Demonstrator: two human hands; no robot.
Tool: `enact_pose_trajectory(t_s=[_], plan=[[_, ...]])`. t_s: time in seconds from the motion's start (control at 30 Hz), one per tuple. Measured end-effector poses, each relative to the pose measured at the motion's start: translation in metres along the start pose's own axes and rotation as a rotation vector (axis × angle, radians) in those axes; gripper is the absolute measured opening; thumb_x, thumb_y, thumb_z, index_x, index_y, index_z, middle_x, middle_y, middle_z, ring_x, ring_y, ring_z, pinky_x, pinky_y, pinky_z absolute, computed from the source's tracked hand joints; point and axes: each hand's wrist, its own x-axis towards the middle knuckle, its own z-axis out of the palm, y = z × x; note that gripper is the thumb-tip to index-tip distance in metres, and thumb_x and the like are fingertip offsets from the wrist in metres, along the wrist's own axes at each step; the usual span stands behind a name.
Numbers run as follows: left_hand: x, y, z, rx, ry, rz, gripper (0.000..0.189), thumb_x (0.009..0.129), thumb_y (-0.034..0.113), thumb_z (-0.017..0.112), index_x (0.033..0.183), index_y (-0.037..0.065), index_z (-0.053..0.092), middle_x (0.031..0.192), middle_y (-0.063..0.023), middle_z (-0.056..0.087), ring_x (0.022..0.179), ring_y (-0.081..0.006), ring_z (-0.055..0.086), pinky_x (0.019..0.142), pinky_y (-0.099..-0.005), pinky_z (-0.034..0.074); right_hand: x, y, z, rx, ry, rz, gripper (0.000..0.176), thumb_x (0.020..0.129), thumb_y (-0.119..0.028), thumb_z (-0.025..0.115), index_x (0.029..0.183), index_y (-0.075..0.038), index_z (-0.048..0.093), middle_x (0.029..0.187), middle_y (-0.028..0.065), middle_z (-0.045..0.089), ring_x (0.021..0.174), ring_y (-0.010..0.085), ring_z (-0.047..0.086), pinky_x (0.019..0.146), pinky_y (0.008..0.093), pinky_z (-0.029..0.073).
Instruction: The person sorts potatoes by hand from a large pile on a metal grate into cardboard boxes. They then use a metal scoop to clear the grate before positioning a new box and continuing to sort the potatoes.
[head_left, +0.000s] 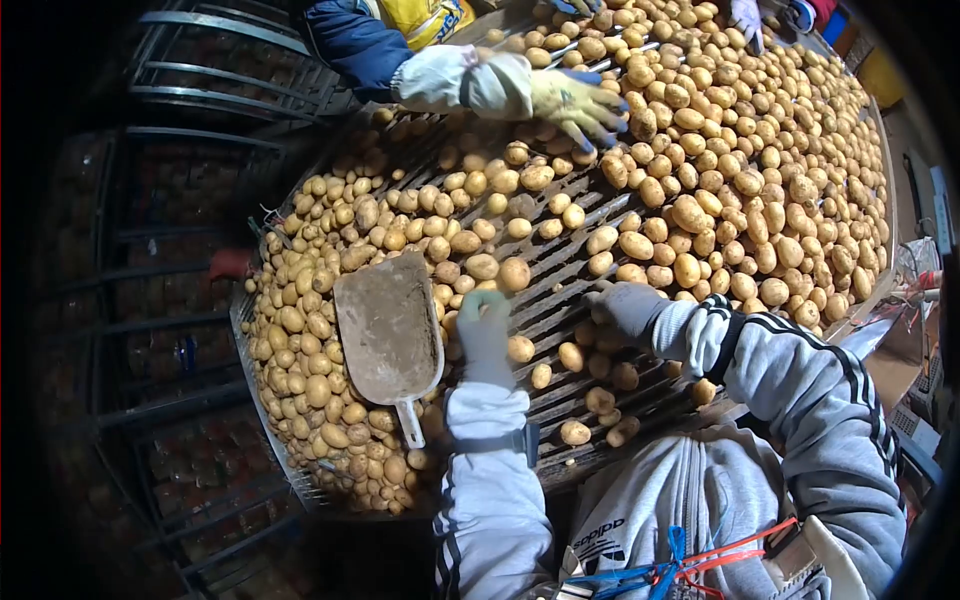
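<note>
Potatoes (770,200) cover a slatted sorting table (560,285), heaped on the right and at the left end. My left hand (484,335), in a grey glove, is over the slats just right of a dirty scoop (388,325); its fingers are curled, and what they hold, if anything, is hidden. My right hand (625,308), also gloved in grey, reaches to the lower edge of the right heap, its fingers bent down beside potatoes and partly hidden. The scoop lies on the left potatoes with its handle toward me.
A co-worker's gloved hand (575,103) spreads over potatoes across the table. Another gloved hand (747,20) is at the far top edge. Metal racks (200,130) stand at the left. Blue and red strings (680,565) hang at my front.
</note>
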Motion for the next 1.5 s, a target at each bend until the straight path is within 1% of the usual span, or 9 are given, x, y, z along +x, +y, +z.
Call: enact_pose_trajectory(t_s=[0.27,0.33,0.4,0.47,0.6,0.7,0.97,1.17,1.5], plan=[[0.032,0.009,0.057,1.162,0.013,0.62,0.052,0.081,0.018,0.069,0.133,0.01,0.064,0.114,-0.0207,0.069,0.101,-0.0384,0.069,0.087,-0.0468,0.056,-0.059,0.049,-0.014,1.429,0.162,0.14,0.029,0.095,-0.023,0.069,0.12,-0.008,0.071,0.1,0.0048,0.073,0.094,0.017,0.07,0.088,0.0312,0.057],[0.042,0.018,0.051,0.625,-0.277,0.19,0.052,0.082,0.012,0.07,0.134,0.008,0.064,0.105,-0.015,0.069,0.082,-0.0271,0.067,0.068,-0.0373,0.054,-0.104,0.037,-0.048,1.734,0.004,0.379,0.028,0.096,-0.026,0.067,0.116,-0.008,0.072,0.1,0.0035,0.073,0.095,0.016,0.069,0.085,0.0302,0.057],[0.028,0.046,0.069,0.033,-0.335,-0.198,0.05,0.087,0.01,0.068,0.136,0.007,0.061,0.098,-0.009,0.068,0.064,-0.0145,0.062,0.05,-0.0249,0.049,-0.126,0.063,-0.029,1.012,0.39,-0.219,0.025,0.098,-0.027,0.065,0.107,-0.005,0.072,0.096,0.0074,0.073,0.078,0.0198,0.07,0.069,0.0351,0.058],[-0.04,0.113,0.126,-0.153,-0.568,-0.287,0.053,0.09,0.013,0.063,0.141,0.003,0.053,0.097,-0.0068,0.066,0.065,-0.0111,0.06,0.053,-0.0223,0.05,-0.16,0.073,-0.026,1.93,0.253,0.237,0.029,0.098,-0.027,0.066,0.106,0.001,0.072,0.094,0.0105,0.072,0.074,0.021,0.069,0.065,0.0349,0.058],[-0.139,0.119,0.259,-0.347,-1.134,-0.593,0.047,0.096,0.009,0.056,0.142,0.006,0.053,0.11,-0.007,0.064,0.079,-0.0117,0.064,0.056,-0.0203,0.05,-0.258,0.085,-0.047,1.624,0.675,0.352,0.033,0.104,-0.027,0.058,0.106,0.004,0.071,0.085,0.0092,0.07,0.07,0.0191,0.068,0.065,0.0319,0.057],[-0.18,0.092,0.36,-0.05,-1.27,-0.016,0.035,0.095,0.014,0.059,0.129,0.007,0.062,0.101,-0.0044,0.063,0.083,-0.0101,0.063,0.066,-0.0241,0.053,-0.33,0.124,-0.038,1.77,0.977,0.39,0.031,0.104,-0.023,0.057,0.113,0.004,0.067,0.09,0.0093,0.069,0.072,0.0205,0.068,0.064,0.0318,0.059],[-0.367,0.103,0.498,0.07,-1.451,0.09,0.07,0.096,0.041,0.065,0.152,0.005,0.043,0.139,-0.026,0.058,0.128,-0.0356,0.057,0.109,-0.0428,0.044,-0.519,0.214,-0.024,1.286,1.593,0.412,0.031,0.106,-0.025,0.057,0.126,-0.004,0.068,0.121,0.0093,0.069,0.107,0.0171,0.068,0.096,0.0321,0.055],[-0.295,0.085,0.406,0.09,-1.375,-0.108,0.05,0.1,0.032,0.062,0.14,0.003,0.058,0.12,-0.0095,0.067,0.101,-0.0131,0.063,0.088,-0.0272,0.052,-0.561,0.237,-0.029,1.029,1.58,0.721,0.042,0.108,-0.028,0.053,0.143,-0.005,0.059,0.139,0.007,0.063,0.122,0.0176,0.063,0.103,0.0306,0.048],[-0.113,0.006,0.035,0.342,-0.048,0.087,0.03,0.099,0.017,0.06,0.122,0.0,0.069,0.109,-0.0094,0.07,0.095,-0.0181,0.065,0.083,-0.0317,0.054,-0.278,0.085,-0.093,1.295,0.56,0.424,0.036,0.103,-0.03,0.062,0.124,-0.002,0.069,0.101,0.0031,0.073,0.068,0.0063,0.06,0.061,0.0206,0.049]])
